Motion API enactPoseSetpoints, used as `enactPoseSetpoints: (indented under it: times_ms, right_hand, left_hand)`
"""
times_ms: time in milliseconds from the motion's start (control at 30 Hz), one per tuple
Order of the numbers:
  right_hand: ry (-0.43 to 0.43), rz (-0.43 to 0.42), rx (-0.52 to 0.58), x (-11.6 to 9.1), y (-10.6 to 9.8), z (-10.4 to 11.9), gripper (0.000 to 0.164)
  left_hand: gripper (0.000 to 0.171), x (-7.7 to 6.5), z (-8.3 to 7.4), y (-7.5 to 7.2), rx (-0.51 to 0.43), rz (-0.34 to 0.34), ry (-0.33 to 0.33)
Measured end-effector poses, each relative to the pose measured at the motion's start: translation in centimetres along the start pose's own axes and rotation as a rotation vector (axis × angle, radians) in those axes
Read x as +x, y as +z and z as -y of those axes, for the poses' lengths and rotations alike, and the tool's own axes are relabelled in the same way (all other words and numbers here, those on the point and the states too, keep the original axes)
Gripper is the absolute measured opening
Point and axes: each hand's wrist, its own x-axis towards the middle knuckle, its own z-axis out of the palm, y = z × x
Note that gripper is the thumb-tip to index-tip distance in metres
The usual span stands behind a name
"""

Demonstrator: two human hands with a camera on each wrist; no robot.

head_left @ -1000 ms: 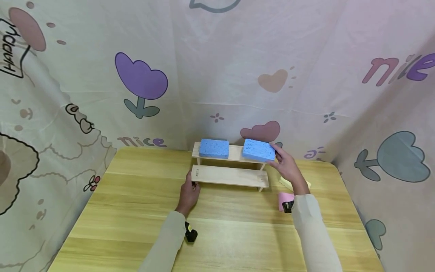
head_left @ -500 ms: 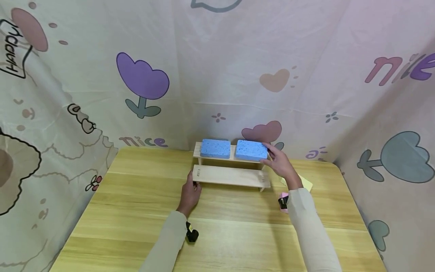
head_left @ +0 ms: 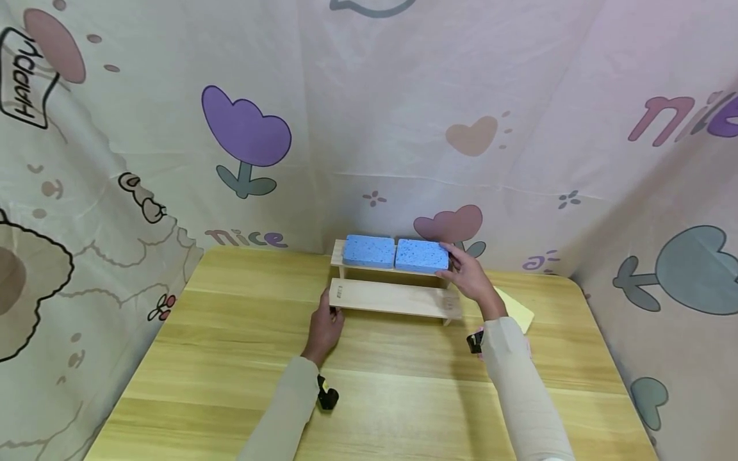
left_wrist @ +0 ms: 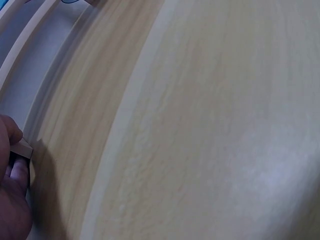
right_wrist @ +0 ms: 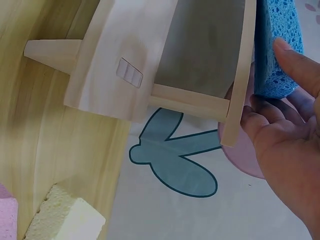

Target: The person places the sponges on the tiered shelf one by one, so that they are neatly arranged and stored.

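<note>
A two-tier wooden shelf (head_left: 392, 298) stands at the back of the table. On its upper tier lie two blue sponges side by side, the left sponge (head_left: 369, 250) and the right sponge (head_left: 421, 256), with a thin gap between them. My right hand (head_left: 469, 276) holds the right sponge by its right end; the right wrist view shows the thumb on one face of that sponge (right_wrist: 277, 50) and fingers curled beneath. My left hand (head_left: 324, 330) grips the left end of the lower tier, its fingers around the board's corner in the left wrist view.
A yellow sponge (head_left: 517, 309) lies on the wooden table (head_left: 230, 371) right of the shelf, partly behind my right forearm. Beside it is a pink sponge (right_wrist: 7, 212), mostly hidden in the head view. A printed cloth (head_left: 369, 115) hangs behind the table.
My right hand has slid the right blue sponge leftward along the upper tier, straightening it and bringing it close to the left one. My left hand keeps its grip on the shelf.
</note>
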Motion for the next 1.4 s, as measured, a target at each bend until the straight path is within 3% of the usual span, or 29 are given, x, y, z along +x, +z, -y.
enactPoseSetpoints:
  times_ms: [200, 433, 833, 1400]
  right_hand:
    - [0.021, 0.007, 0.013, 0.15, 0.14, 0.03, 0.068]
    - [0.040, 0.009, -0.065, 0.29, 0.20, 0.17, 0.068]
    - [0.042, 0.005, -0.154, 0.54, 0.44, 0.35, 0.068]
    - [-0.004, 0.014, -0.245, 1.01, 0.64, 0.36, 0.069]
  left_hand:
    - [0.065, 0.03, -0.08, 0.16, 0.000, -0.002, -0.010]
    - [0.066, 0.02, -0.24, 0.15, 0.000, 0.009, -0.028]
    - [0.066, -0.17, -0.24, 0.15, 0.001, 0.007, 0.003]
    - [0.065, -0.13, -0.13, -0.08, -0.010, 0.009, -0.010]
